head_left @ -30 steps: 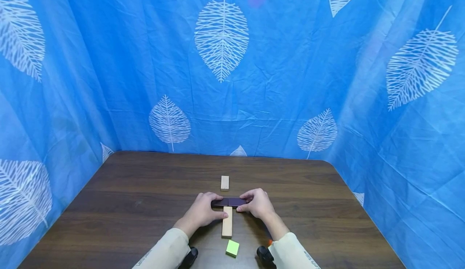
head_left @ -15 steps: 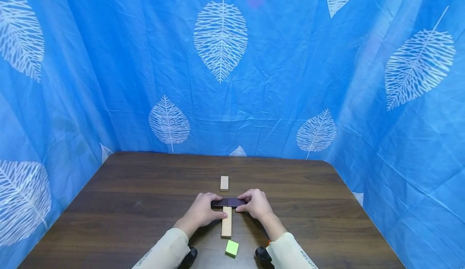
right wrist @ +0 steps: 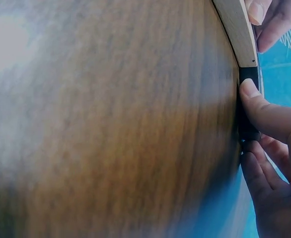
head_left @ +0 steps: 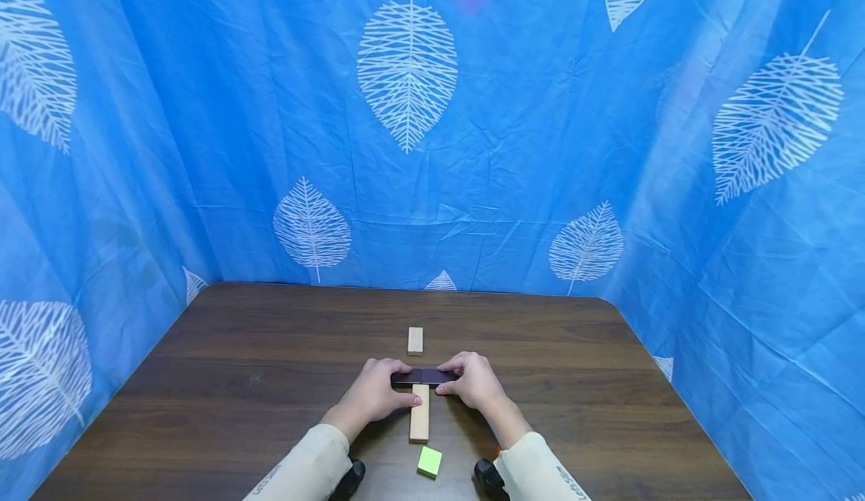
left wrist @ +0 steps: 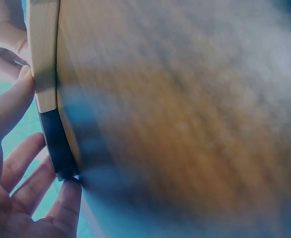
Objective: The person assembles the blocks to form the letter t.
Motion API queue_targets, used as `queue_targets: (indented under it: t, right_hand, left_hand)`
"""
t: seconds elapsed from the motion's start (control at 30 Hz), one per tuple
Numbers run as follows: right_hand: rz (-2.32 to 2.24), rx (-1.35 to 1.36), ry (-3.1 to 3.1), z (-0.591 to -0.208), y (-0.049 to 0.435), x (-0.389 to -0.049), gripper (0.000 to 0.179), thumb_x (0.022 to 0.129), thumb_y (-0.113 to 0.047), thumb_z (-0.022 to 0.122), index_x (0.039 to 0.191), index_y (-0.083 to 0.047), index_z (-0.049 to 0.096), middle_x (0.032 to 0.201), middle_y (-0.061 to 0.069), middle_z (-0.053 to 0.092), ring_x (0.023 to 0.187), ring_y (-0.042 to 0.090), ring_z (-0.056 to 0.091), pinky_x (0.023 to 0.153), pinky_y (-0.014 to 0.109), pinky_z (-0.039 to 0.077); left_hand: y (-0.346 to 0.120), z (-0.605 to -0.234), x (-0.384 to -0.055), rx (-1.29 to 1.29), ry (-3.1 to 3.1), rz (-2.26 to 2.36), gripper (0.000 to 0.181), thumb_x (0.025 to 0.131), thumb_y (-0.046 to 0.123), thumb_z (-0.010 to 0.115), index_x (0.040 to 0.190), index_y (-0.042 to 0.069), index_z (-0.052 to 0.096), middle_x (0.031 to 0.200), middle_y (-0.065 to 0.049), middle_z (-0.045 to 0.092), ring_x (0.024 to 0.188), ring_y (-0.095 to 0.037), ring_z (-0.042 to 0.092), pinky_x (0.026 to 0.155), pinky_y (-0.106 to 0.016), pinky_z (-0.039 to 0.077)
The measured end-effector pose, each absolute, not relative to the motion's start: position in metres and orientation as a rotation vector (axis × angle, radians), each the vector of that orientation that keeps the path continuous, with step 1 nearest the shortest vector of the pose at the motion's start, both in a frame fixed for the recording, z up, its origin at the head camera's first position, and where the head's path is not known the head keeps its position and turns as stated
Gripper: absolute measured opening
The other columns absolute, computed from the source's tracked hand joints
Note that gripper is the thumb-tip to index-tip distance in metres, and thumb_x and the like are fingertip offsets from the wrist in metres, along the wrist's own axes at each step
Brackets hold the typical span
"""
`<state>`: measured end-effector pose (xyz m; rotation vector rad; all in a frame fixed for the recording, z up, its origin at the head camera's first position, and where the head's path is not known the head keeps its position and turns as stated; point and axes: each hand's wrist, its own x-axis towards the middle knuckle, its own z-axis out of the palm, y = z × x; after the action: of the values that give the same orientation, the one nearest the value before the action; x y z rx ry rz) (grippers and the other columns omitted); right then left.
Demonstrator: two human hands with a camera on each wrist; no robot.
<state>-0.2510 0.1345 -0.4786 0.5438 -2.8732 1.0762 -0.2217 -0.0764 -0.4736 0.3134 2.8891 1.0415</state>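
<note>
Two dark wooden blocks lie end to end across the table, forming a bar; the left dark block (head_left: 405, 378) meets the right dark block (head_left: 430, 375). A long pale wooden block (head_left: 420, 420) runs toward the person from their joint, making a T shape. My left hand (head_left: 368, 393) holds the left dark block's outer end with its fingers, while its thumb (left wrist: 17, 101) rests against the pale block. On the other side, my right hand (head_left: 478, 382) pinches the right dark block, its thumb (right wrist: 267, 116) against the near side.
Beyond the bar lies a short pale block (head_left: 415, 341). A yellow-green block (head_left: 429, 461) sits nearer the person, below the long block. Something orange (head_left: 499, 453) shows partly beside the right sleeve. A blue leaf-patterned curtain (head_left: 432, 148) encloses the brown table (head_left: 270, 336).
The head view has shifted slightly, so everything appears a little further left. Both hands and the blocks keep the same arrangement.
</note>
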Motion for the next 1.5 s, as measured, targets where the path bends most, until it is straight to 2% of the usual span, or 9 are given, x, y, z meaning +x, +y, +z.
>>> queue_targets:
  t: [0.43,0.67,0.87,1.1,1.3,1.5]
  right_hand:
    - [1.082,0.531,-2.863,-0.477,0.131,-0.243,0.031,0.075,-0.013,0.090,0.104,-0.007,0.080,0.096,0.002,0.068,0.086,0.017,0.060,0.079,0.037,0.052]
    - [1.101,0.464,-2.904,-0.475,0.131,-0.239,0.035,0.077,-0.026,0.090,0.107,-0.010,0.080,0.102,0.006,0.069,0.094,0.023,0.062,0.086,0.046,0.051]
    - [1.102,0.466,-2.915,-0.474,0.130,-0.239,0.051,0.070,-0.039,0.093,0.109,-0.009,0.079,0.102,0.006,0.070,0.093,0.022,0.062,0.083,0.044,0.051]
    - [1.086,0.505,-2.940,-0.476,0.129,-0.239,0.067,0.060,-0.042,0.097,0.114,-0.007,0.077,0.100,0.003,0.067,0.095,0.021,0.061,0.087,0.044,0.050]
    - [1.062,0.531,-2.969,-0.477,0.127,-0.237,0.078,0.058,-0.046,0.097,0.119,-0.003,0.074,0.099,0.001,0.064,0.092,0.019,0.058,0.086,0.041,0.050]
    - [1.063,0.540,-2.955,-0.476,0.127,-0.235,0.081,0.057,-0.045,0.098,0.120,-0.001,0.073,0.097,0.001,0.063,0.090,0.018,0.057,0.084,0.039,0.050]
  left_hand:
    - [-0.077,-0.472,-0.219,0.294,2.881,1.041,0.054,0.078,0.035,0.089,0.121,0.007,0.072,0.126,-0.011,0.065,0.115,-0.033,0.051,0.099,-0.054,0.044]
    - [-0.076,-0.472,-0.220,0.293,2.879,1.044,0.055,0.078,0.035,0.089,0.121,0.007,0.072,0.126,-0.011,0.065,0.115,-0.033,0.051,0.100,-0.053,0.044]
    - [-0.076,-0.472,-0.221,0.309,2.896,1.040,0.055,0.077,0.036,0.089,0.121,0.007,0.072,0.125,-0.011,0.066,0.114,-0.032,0.051,0.099,-0.052,0.044]
    - [-0.076,-0.472,-0.219,0.335,2.909,1.028,0.054,0.077,0.034,0.089,0.120,0.006,0.072,0.124,-0.012,0.066,0.115,-0.034,0.052,0.099,-0.052,0.044]
    - [-0.076,-0.471,-0.218,0.348,2.915,1.031,0.054,0.076,0.034,0.089,0.119,0.006,0.072,0.124,-0.012,0.066,0.114,-0.034,0.052,0.099,-0.053,0.044]
    - [-0.076,-0.471,-0.217,0.361,2.920,1.037,0.053,0.077,0.033,0.089,0.119,0.006,0.072,0.123,-0.012,0.066,0.113,-0.034,0.053,0.098,-0.052,0.045]
